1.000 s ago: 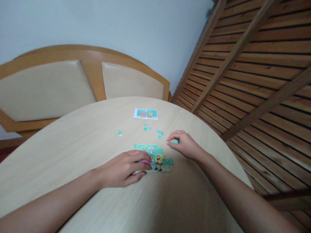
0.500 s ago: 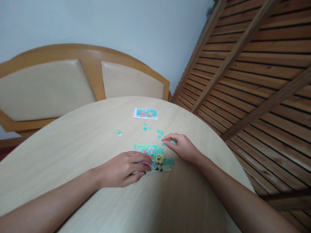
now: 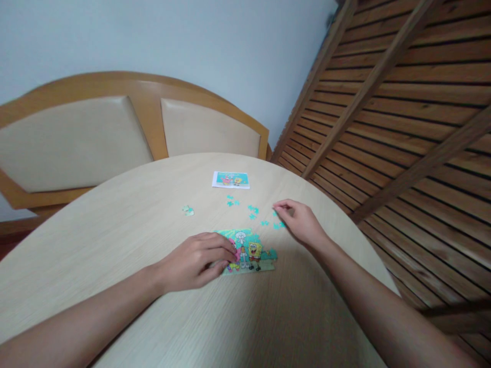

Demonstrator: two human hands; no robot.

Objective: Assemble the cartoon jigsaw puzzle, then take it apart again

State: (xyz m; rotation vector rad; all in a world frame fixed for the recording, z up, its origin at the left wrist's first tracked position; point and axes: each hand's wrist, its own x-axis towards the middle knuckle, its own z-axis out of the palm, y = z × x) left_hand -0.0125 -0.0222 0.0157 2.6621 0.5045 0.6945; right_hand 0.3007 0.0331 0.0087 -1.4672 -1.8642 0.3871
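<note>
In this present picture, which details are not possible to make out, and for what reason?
All in the head view:
Left part of the joined puzzle: covered by the left hand.
What, if anything, the right hand pinches: too small, partly hidden by the hand itself.
Fine print on the picture card: too small.
Near edge of the table: cut off by the bottom edge.

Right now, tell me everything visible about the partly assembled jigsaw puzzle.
The SpongeBob jigsaw puzzle lies flat on the pale wood-grain table. Card-like, it shows pink Patrick, Squidward and yellow SpongeBob against turquoise, above a greenish ground. Its right edge is stepped, with pieces missing there. The left hand covers part of its left side, apparently touching it.
</note>
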